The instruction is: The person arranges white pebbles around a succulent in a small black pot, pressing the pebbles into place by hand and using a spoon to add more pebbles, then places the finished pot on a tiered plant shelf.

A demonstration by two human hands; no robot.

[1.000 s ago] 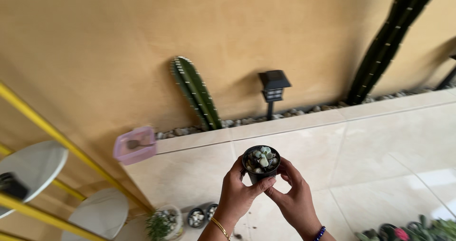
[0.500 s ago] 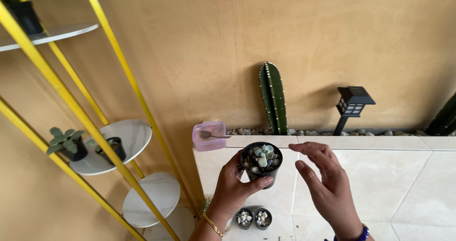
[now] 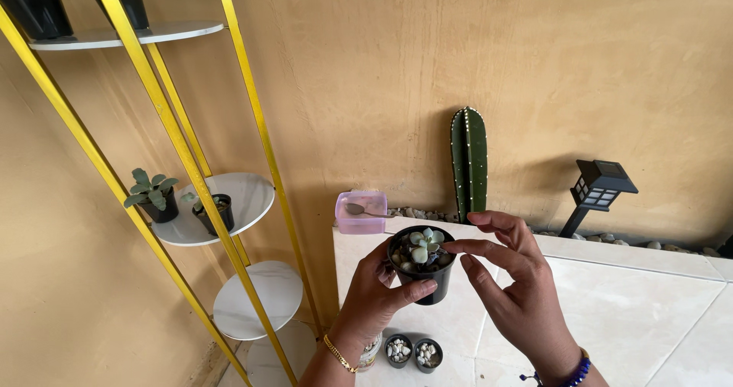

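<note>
My left hand (image 3: 378, 295) grips a small black pot (image 3: 422, 263) from the left, thumb across its front. The pot holds a pale green succulent (image 3: 425, 243) ringed by white pebbles. My right hand (image 3: 513, 289) is beside the pot on the right, holding nothing, its index fingertip reaching to the pot's rim near the plant. A gold bracelet sits on my left wrist and a blue bead bracelet on my right.
A yellow-framed stand (image 3: 164, 135) with round white shelves (image 3: 229, 204) rises at left, carrying potted succulents (image 3: 153, 198). A pink tub (image 3: 361, 211) with a spoon, a tall cactus (image 3: 469, 162) and a black garden lantern (image 3: 597, 191) line the wall. Two pebble-filled pots (image 3: 412, 352) stand on the tiled floor below.
The view has swung left, bringing the yellow stand into sight. My right hand let go of the pot, drew back, then came in again to touch its rim.
</note>
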